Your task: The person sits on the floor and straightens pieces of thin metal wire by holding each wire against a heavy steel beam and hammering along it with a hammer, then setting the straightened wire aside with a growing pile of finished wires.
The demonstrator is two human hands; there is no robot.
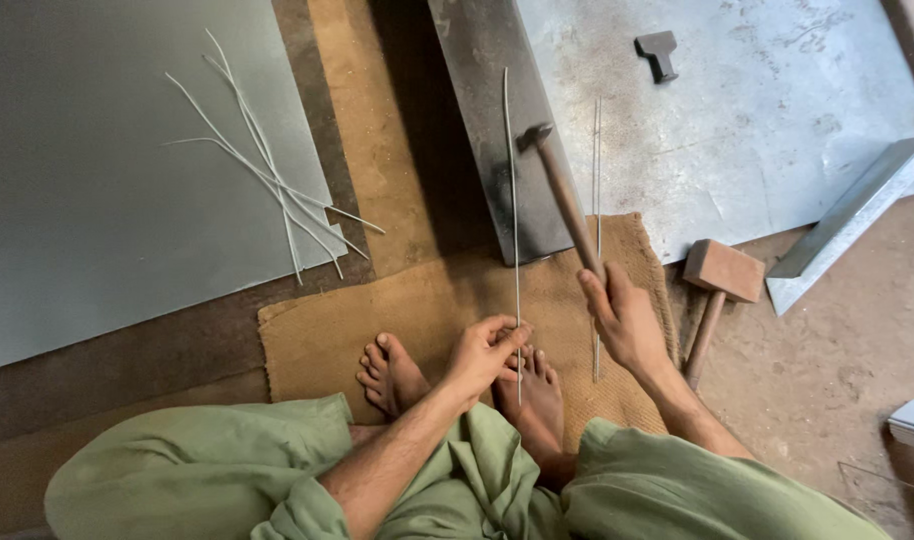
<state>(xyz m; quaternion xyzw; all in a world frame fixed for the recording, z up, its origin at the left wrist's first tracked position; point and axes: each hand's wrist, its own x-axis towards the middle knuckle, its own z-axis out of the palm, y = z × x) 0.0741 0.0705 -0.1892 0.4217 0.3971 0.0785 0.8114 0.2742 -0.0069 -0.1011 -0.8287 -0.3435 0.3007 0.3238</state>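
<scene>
My left hand pinches a long thin metal rod near its lower end; the rod runs straight away from me over a narrow steel bar. My right hand grips the wooden handle of a small hammer, whose metal head hovers just right of the rod above the steel bar. A second thin rod lies on the mat beside the hammer handle. I sit on a burlap mat with my bare feet in front of me.
A wooden mallet lies to the right of the mat. Several bent wire strips lie on a grey metal sheet at left. A large metal sheet with a small dark block is at back right, a folded metal channel beside it.
</scene>
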